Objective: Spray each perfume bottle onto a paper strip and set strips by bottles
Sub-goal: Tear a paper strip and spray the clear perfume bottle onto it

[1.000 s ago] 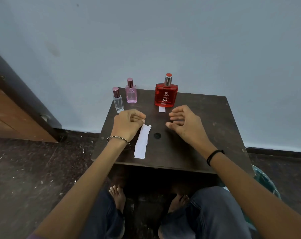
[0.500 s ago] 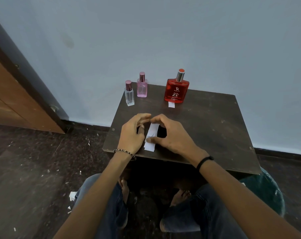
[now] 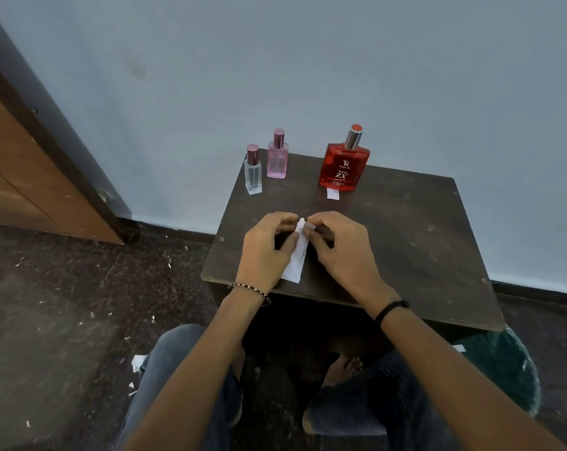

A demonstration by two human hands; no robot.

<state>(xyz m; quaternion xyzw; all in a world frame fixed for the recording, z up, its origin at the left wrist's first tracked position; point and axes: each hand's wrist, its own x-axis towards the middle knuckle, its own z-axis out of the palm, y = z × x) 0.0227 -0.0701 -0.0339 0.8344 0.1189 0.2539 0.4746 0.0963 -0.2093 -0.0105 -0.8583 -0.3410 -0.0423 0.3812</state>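
Three perfume bottles stand at the back of the small dark table (image 3: pixel 405 242): a clear bottle (image 3: pixel 253 173) at the left, a pink bottle (image 3: pixel 277 157) just behind it, and a red bottle (image 3: pixel 344 164) to the right. A short white paper strip (image 3: pixel 333 194) lies in front of the red bottle. Near the table's front edge my left hand (image 3: pixel 265 249) and my right hand (image 3: pixel 340 245) both pinch the top of a long white paper piece (image 3: pixel 296 258), thumbs and fingertips meeting at its upper end. Its lower end rests on the table.
A pale blue wall rises right behind the table. A wooden door and dark frame (image 3: pixel 31 164) stand at the left. Paper scraps litter the dark floor (image 3: pixel 64 320). My knees are under the table, and a green bin (image 3: pixel 506 362) sits at the lower right.
My right hand came over to the paper and both hands closed on its top end. The view shifted, so the table sits farther right and lower.
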